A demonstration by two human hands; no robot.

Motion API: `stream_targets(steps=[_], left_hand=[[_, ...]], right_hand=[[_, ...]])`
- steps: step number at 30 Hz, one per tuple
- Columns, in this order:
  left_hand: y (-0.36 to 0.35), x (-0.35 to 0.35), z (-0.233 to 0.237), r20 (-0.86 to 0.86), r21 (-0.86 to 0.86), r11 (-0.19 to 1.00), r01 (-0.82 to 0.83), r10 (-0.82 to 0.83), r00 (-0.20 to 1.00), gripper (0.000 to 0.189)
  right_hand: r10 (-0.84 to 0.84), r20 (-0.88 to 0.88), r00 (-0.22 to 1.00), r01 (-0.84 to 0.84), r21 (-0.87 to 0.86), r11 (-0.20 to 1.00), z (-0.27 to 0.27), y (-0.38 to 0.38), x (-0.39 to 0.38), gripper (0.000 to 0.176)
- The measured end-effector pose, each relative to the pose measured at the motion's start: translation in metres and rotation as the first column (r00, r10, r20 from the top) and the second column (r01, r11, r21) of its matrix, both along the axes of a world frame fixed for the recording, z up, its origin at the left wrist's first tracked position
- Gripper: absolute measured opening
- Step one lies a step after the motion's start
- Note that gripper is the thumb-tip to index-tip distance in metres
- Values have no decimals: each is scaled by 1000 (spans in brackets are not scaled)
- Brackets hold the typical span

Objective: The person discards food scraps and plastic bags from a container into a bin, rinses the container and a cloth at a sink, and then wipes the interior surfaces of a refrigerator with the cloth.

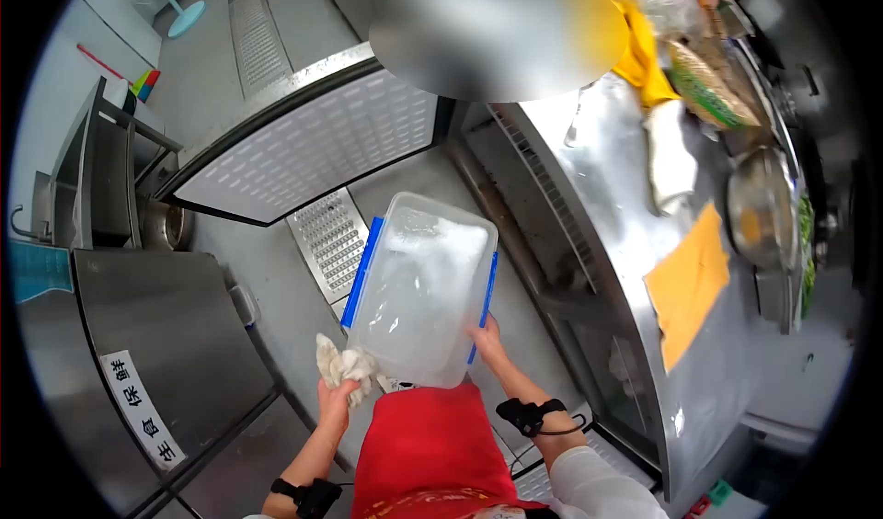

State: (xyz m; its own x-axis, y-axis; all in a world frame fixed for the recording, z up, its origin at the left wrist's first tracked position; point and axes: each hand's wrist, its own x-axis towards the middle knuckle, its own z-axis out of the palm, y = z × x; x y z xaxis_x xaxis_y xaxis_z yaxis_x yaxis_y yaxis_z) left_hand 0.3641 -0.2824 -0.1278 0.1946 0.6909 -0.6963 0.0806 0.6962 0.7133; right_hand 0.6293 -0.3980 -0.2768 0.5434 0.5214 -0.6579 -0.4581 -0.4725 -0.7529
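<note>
A translucent plastic box [423,280] with blue side clips hangs in front of my red apron, over the floor. My right hand [489,340] grips it at its lower right edge, beside the blue clip there. Bunched in my left hand [337,403] is an off-white rag [346,366], close to the lower left corner of the box. The fingers of both hands are partly hidden by what they hold. Dark straps sit on both of my forearms.
An open fridge door [313,147] stands ahead. To the right runs a steel counter [621,234] with an orange cloth [690,285], a white cloth [671,156] and a metal bowl [762,208]. A steel cabinet [170,307] flanks me on the left; a drain grate [329,241] lies in the floor.
</note>
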Motion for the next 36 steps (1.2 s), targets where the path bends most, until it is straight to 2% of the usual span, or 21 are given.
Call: stream_targets(steps=[3, 6, 9, 12, 16, 22, 24, 26, 29, 30, 33, 36], left_hand=[[30, 19, -58, -57, 36, 993, -117, 119, 991, 47], [56, 45, -96, -90, 72, 991, -116, 122, 988, 46], [76, 74, -155, -69, 124, 975, -185, 194, 978, 45], [95, 85, -223, -24, 116, 975, -189, 193, 981, 43], [124, 98, -290, -29, 117, 967, -225, 230, 973, 41], [182, 108, -348, -51, 188, 975, -118, 130, 990, 39], [200, 113, -367, -40, 246, 965, -89, 102, 994, 36], [220, 125, -374, -46, 273, 962, 28, -16, 999, 35], [251, 144, -385, -32, 291, 939, 183, -182, 983, 33], [260, 151, -393, -12, 296, 927, 232, -239, 971, 34], [285, 181, -404, 19, 330, 876, 351, -378, 926, 38], [304, 216, -409, 64, 390, 803, 451, -513, 856, 41]], right_hand=[[-67, -21, 998, 68, 77, 995, -61, 25, 7, 41], [-56, -39, 998, 59, 84, 995, -129, 38, 16, 38], [-104, 15, 995, 104, 9, 995, -185, 68, 33, 37], [-95, 34, 995, 92, 76, 993, -254, 80, 51, 34], [-153, -28, 988, 154, 36, 987, -323, 104, 55, 35], [-297, -106, 949, 296, -29, 955, -382, 133, 56, 38], [-260, -24, 965, 260, 9, 966, -418, 135, 53, 36], [-262, 94, 960, 256, 72, 964, -433, 141, 47, 34], [-296, 56, 953, 290, 94, 952, -418, 166, 44, 32], [-338, 8, 941, 333, 137, 933, -442, 166, 43, 32], [-361, 82, 929, 346, 155, 925, -474, 176, 45, 32], [-417, 241, 876, 372, 213, 904, -492, 190, 51, 29]])
